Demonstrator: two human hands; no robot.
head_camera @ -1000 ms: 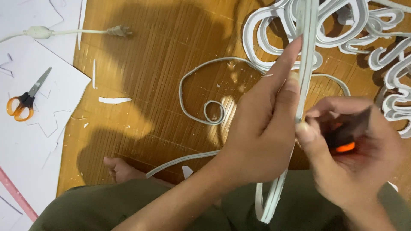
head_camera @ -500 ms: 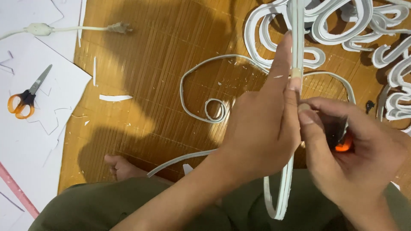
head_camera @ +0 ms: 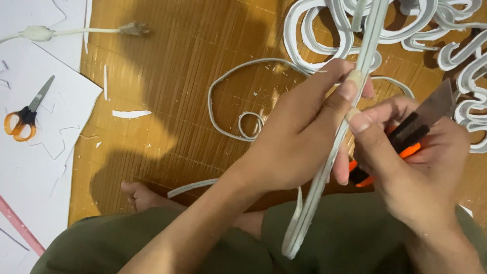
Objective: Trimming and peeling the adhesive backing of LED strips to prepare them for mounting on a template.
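Note:
My left hand point(head_camera: 304, 137) is shut on a long white strip point(head_camera: 310, 205), thumb and fingers pinching it near its upper part. The strip runs from the top edge down over my lap. My right hand point(head_camera: 423, 170) grips an orange and black utility knife point(head_camera: 408, 134). Its thumb presses against the strip just below my left thumb. The knife's grey blade point(head_camera: 437, 104) points up and to the right, away from the strip.
I sit on a bamboo mat point(head_camera: 182, 76) with my bare foot point(head_camera: 142, 195) showing. White bent strip shapes point(head_camera: 324, 35) lie at the top right and a curled strip point(head_camera: 238, 119) in the middle. Orange-handled scissors point(head_camera: 20, 119) rest on white paper point(head_camera: 45, 167); a power cord point(head_camera: 81, 31) lies top left.
The knife, mostly hidden in my right hand half a second ago, now shows its blade pointing up and to the right. My left hand keeps its hold on the strip.

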